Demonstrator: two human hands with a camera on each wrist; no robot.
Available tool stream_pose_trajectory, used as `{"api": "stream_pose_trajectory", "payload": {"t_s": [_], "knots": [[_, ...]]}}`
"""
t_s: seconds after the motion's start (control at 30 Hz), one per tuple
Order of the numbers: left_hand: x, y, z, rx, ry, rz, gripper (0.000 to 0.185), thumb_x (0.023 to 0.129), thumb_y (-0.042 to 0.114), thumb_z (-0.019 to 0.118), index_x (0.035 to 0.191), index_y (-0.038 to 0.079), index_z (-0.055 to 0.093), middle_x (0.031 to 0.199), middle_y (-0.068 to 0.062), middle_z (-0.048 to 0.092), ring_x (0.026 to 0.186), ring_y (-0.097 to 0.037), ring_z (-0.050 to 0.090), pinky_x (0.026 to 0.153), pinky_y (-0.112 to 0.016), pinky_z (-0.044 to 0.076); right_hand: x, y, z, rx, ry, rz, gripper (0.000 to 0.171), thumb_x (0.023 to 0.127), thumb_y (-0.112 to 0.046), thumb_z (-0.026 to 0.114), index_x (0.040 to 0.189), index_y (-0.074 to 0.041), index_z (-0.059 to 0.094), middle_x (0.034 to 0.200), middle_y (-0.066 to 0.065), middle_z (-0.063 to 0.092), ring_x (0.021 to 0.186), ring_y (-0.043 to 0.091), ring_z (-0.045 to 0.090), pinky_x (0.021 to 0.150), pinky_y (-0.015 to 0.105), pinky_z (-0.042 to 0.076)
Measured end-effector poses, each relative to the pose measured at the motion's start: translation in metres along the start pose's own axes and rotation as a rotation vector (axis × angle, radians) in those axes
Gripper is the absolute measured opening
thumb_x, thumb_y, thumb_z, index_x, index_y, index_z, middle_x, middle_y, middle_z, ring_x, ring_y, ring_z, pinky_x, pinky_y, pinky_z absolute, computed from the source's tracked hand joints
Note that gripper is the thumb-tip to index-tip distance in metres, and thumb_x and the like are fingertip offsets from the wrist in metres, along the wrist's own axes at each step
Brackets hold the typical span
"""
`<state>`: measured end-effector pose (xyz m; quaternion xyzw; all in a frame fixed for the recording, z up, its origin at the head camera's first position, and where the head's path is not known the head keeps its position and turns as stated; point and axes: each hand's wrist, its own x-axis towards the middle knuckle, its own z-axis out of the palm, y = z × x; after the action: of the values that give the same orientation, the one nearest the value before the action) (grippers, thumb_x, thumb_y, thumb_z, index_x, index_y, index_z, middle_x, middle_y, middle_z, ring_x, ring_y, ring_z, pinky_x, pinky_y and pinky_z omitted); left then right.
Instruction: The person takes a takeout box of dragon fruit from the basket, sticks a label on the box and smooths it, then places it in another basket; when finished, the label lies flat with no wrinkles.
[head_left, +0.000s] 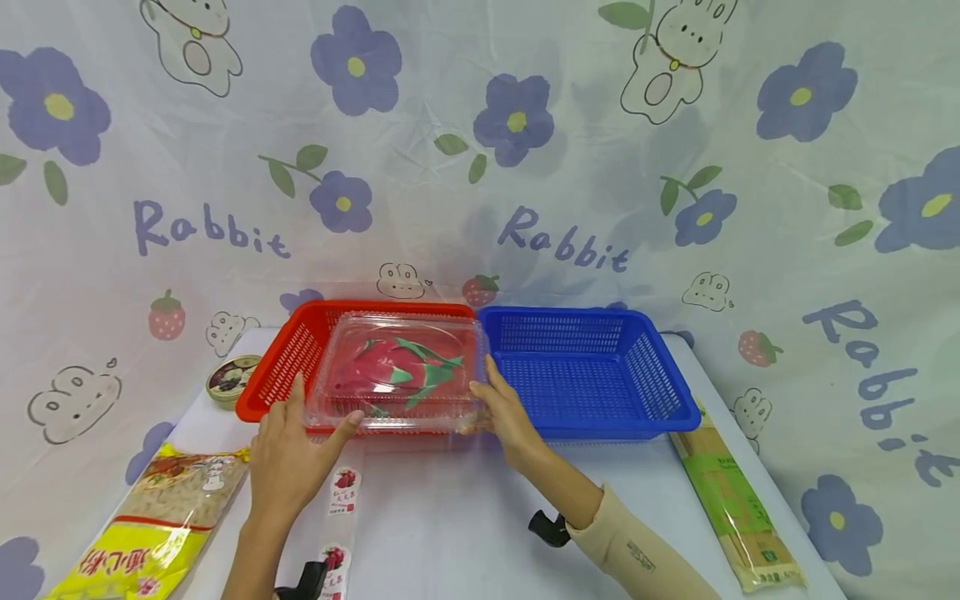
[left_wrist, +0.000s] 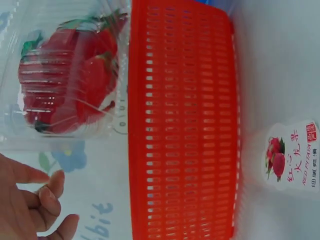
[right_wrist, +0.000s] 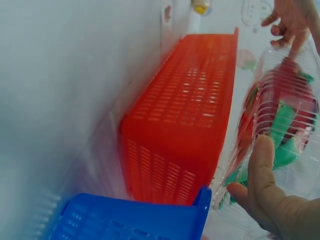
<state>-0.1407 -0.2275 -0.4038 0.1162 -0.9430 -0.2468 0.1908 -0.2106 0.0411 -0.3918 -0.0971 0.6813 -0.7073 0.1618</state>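
Observation:
A clear plastic clamshell box [head_left: 450,329] with a red, green-tipped dragon fruit [head_left: 382,364] inside is held over the red basket [head_left: 281,375]. My right hand [head_left: 506,417] grips the box by its right end, thumb and fingers at the edge. At the box's left front corner is my left hand [head_left: 288,450]. In the left wrist view a gap shows between the loosely bent left fingers [left_wrist: 57,182] and the plastic. The right wrist view has the box tilted, with the right thumb and fingers [right_wrist: 262,155] against its side.
A blue basket [head_left: 592,433] stands right of the red one. A strip of dragon fruit stickers [head_left: 343,496] lies in front. At left are a yellow pasta bag [head_left: 161,517] and a round tin [head_left: 231,379]; a green noodle pack [head_left: 731,500] lies at right. Printed cloth [head_left: 450,192] hangs behind.

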Motion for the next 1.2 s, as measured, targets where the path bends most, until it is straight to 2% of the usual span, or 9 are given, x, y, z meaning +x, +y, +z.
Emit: {"api": "stream_pose_trajectory", "payload": {"t_s": [0.2,0.3,0.4,0.53,0.7,0.83,0.93,1.07,1.2], "knots": [[-0.003,0.005,-0.004,-0.008,0.009,0.067,0.102,0.081,0.065,0.066,0.160,0.019,0.021,0.118,-0.026,0.052,0.098,-0.037,0.048,0.078,-0.059,0.049,-0.010,0.001,-0.008,0.002,-0.010,-0.024,0.075,0.102,-0.031,0.045,0.161,-0.017,0.000,0.153,0.031,0.032,0.068,0.013,0.061,0.092,0.043,0.054],[-0.003,0.007,-0.005,0.003,-0.007,0.103,0.099,0.081,0.065,0.067,0.159,0.023,0.024,0.105,-0.020,0.052,0.087,-0.030,0.046,0.066,-0.045,0.045,-0.015,0.001,-0.011,-0.020,0.005,-0.019,0.075,0.102,-0.031,0.045,0.161,-0.018,0.002,0.152,0.029,0.035,0.088,0.013,0.060,0.097,0.045,0.050],[-0.003,0.009,-0.008,0.005,-0.052,0.116,0.096,0.081,0.066,0.066,0.159,0.028,0.024,0.102,-0.018,0.051,0.087,-0.029,0.045,0.065,-0.042,0.040,-0.020,0.003,-0.014,-0.038,0.015,-0.016,0.075,0.101,-0.032,0.046,0.161,-0.018,0.003,0.146,0.029,0.041,0.092,0.016,0.060,0.102,0.047,0.047],[-0.004,0.012,-0.011,0.009,-0.148,0.116,0.097,0.082,0.069,0.063,0.159,0.031,0.020,0.106,-0.016,0.051,0.093,-0.030,0.047,0.070,-0.046,0.044,-0.025,0.004,-0.017,-0.056,0.023,-0.015,0.075,0.101,-0.032,0.047,0.161,-0.019,0.004,0.146,0.028,0.041,0.102,0.024,0.061,0.108,0.054,0.041],[-0.005,0.016,-0.017,-0.005,-0.313,0.091,0.106,0.079,0.074,0.062,0.160,0.033,0.008,0.120,-0.017,0.051,0.099,-0.031,0.053,0.068,-0.043,0.055,-0.034,0.007,-0.021,-0.085,0.016,-0.018,0.075,0.101,-0.032,0.046,0.161,-0.020,0.004,0.162,0.021,0.021,0.141,0.037,0.036,0.114,0.065,0.024],[-0.006,0.019,-0.019,-0.068,-0.401,0.070,0.110,0.078,0.074,0.063,0.160,0.036,-0.001,0.146,-0.020,0.044,0.121,-0.046,0.050,0.081,-0.063,0.053,-0.041,0.007,-0.022,-0.089,0.010,0.007,0.075,0.100,-0.033,0.046,0.161,-0.021,0.004,0.163,0.019,0.016,0.144,0.040,0.032,0.115,0.066,0.020],[-0.007,0.020,-0.018,-0.102,-0.420,0.068,0.110,0.079,0.073,0.064,0.159,0.038,-0.003,0.155,-0.021,0.036,0.130,-0.053,0.042,0.086,-0.071,0.047,-0.047,0.008,-0.023,-0.081,-0.005,0.030,0.076,0.101,-0.034,0.046,0.161,-0.022,0.001,0.160,0.023,0.025,0.142,0.038,0.034,0.115,0.067,0.018],[-0.009,0.020,-0.016,-0.128,-0.424,0.085,0.108,0.080,0.071,0.065,0.159,0.039,-0.002,0.155,-0.022,0.037,0.130,-0.054,0.042,0.087,-0.071,0.046,-0.053,0.009,-0.024,-0.067,-0.020,0.036,0.078,0.101,-0.035,0.045,0.161,-0.021,-0.002,0.150,0.028,0.037,0.119,0.036,0.057,0.115,0.064,0.023],[-0.012,0.018,-0.011,-0.195,-0.415,0.113,0.107,0.081,0.065,0.069,0.158,0.040,-0.001,0.155,-0.020,0.037,0.133,-0.051,0.041,0.090,-0.070,0.046,-0.058,0.011,-0.025,-0.072,-0.026,0.022,0.077,0.102,-0.036,0.044,0.161,-0.021,-0.004,0.160,0.025,0.020,0.132,0.041,0.047,0.114,0.065,0.023]]}}
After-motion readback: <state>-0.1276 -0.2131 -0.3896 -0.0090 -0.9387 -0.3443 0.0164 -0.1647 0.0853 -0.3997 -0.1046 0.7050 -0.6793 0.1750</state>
